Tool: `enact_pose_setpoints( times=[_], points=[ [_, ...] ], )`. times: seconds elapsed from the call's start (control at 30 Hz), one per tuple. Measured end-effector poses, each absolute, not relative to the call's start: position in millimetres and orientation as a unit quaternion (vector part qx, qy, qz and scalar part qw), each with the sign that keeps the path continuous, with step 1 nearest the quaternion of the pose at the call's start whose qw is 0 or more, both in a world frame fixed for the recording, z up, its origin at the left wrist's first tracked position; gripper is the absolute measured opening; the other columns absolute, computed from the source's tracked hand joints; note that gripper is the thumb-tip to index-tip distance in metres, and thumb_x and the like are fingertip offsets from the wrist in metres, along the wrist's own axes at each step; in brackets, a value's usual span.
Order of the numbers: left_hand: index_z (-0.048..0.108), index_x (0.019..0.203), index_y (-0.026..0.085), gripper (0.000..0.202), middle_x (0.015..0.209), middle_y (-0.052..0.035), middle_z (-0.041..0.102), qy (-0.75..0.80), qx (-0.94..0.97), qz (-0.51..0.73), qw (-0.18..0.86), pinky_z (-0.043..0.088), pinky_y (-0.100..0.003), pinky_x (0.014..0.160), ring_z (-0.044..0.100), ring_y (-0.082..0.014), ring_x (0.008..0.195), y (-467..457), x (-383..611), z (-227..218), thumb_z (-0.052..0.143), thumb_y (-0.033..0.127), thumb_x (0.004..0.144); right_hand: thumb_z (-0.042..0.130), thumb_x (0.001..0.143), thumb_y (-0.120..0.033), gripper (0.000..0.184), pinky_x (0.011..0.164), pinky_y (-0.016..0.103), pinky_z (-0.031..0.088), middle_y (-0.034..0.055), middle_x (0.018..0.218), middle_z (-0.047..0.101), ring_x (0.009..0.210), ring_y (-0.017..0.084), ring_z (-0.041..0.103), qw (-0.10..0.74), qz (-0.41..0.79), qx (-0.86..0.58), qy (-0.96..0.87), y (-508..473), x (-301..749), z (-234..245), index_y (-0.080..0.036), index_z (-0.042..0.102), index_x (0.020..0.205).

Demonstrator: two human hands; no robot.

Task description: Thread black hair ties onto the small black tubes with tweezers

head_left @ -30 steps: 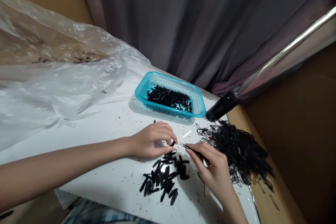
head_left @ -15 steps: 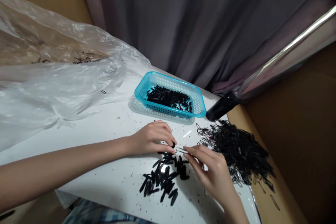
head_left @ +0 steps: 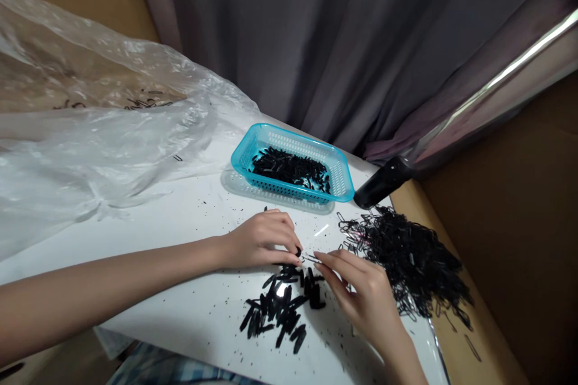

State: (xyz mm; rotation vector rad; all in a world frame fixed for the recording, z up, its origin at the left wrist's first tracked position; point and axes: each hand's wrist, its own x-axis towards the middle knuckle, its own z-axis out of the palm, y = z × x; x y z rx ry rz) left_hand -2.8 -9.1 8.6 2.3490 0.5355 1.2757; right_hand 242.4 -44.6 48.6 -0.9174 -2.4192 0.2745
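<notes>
Nearest the front edge of the white tabletop (head_left: 189, 307) lies a scatter of short black tube-like pieces (head_left: 282, 307), flat and loose. Just beyond it the two hands meet. The left hand (head_left: 262, 240) pinches one small black piece (head_left: 298, 251) between thumb and fingertips; the right hand (head_left: 361, 289) grips a thin wire clip (head_left: 311, 258) by its tail, its tip at the piece. Both parts look light and slippery, the wire springy and apt to bend, so a hold close to the meeting ends suits them best. By the right edge sits a tangled heap of black wire clips (head_left: 406, 258). Farther back stands a turquoise perforated plastic basket (head_left: 336, 165) holding more black pieces, with a crumpled clear plastic bag (head_left: 99, 126) across the left side.
</notes>
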Motion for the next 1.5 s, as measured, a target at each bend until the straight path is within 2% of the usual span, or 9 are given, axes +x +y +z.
enact_pose_setpoints(
  times=[0.27,0.73,0.83,1.0,1.13,1.27,1.5],
  points=[
    [0.075,0.08,0.02,0.019,0.081,-0.0052,0.08,0.199,0.842,0.453,0.215,0.052,-0.033,0.076,0.069,-0.0192,0.076,-9.2,-2.7,8.0,0.069,0.033,0.094,0.056,0.098,-0.015,0.019,0.062,0.024,0.051,0.0047,0.086,0.075,0.07,0.016,0.071,0.269,0.095,-0.334,-0.898,-44.8,242.9,46.9,-0.018,0.071,0.11],
    [0.074,0.083,0.021,0.014,0.084,-0.0038,0.08,0.188,0.871,0.421,0.172,0.05,-0.032,0.079,0.067,-0.0194,0.08,-10.3,-3.5,-0.4,0.069,0.029,0.094,0.053,0.1,-0.015,0.022,0.062,0.024,0.05,0.006,0.085,0.074,0.071,0.016,0.07,0.236,0.109,-0.348,-0.901,-45.0,242.7,43.9,-0.019,0.073,0.109],
    [0.074,0.085,0.021,0.013,0.085,-0.0038,0.08,0.187,0.872,0.42,0.167,0.049,-0.032,0.079,0.067,-0.0193,0.081,-10.3,-3.2,-0.1,0.068,0.027,0.094,0.053,0.099,-0.014,0.023,0.065,0.025,0.051,0.006,0.087,0.074,0.074,0.016,0.07,0.236,0.163,-0.347,-0.893,-44.7,242.9,47.0,-0.02,0.073,0.11],
    [0.074,0.084,0.02,0.017,0.085,-0.0041,0.08,0.21,0.87,0.414,0.168,0.049,-0.032,0.08,0.068,-0.019,0.082,-7.6,-4.3,4.1,0.065,0.027,0.097,0.061,0.097,-0.016,0.02,0.069,0.024,0.053,0.0019,0.086,0.075,0.075,0.014,0.07,0.289,0.311,-0.302,-0.853,-48.6,240.8,59.4,-0.025,0.074,0.109],
    [0.074,0.08,0.02,0.02,0.084,-0.0037,0.081,0.207,0.853,0.439,0.191,0.049,-0.032,0.079,0.069,-0.0189,0.08,-7.2,-4.3,7.3,0.067,0.032,0.095,0.06,0.096,-0.014,0.021,0.066,0.024,0.053,0.0031,0.085,0.074,0.074,0.014,0.068,0.314,0.263,-0.32,-0.855,-46.9,243.5,62.5,-0.022,0.074,0.109],
    [0.075,0.078,0.02,0.02,0.087,-0.0054,0.082,0.195,0.841,0.459,0.209,0.051,-0.033,0.076,0.069,-0.0197,0.079,-9.1,-2.0,8.0,0.073,0.036,0.09,0.059,0.097,-0.016,0.022,0.066,0.026,0.053,0.0045,0.088,0.073,0.074,0.015,0.069,0.296,0.218,-0.346,-0.863,-43.2,246.8,58.7,-0.022,0.073,0.112],
    [0.074,0.079,0.019,0.014,0.093,-0.0085,0.082,0.189,0.814,0.502,0.223,0.053,-0.033,0.077,0.07,-0.0202,0.082,-11.6,0.4,7.1,0.077,0.031,0.087,0.057,0.099,-0.02,0.024,0.066,0.025,0.052,0.004,0.09,0.073,0.074,0.014,0.068,0.274,0.214,-0.352,-0.869,-44.5,245.6,54.5,-0.024,0.072,0.118]
  ],
)
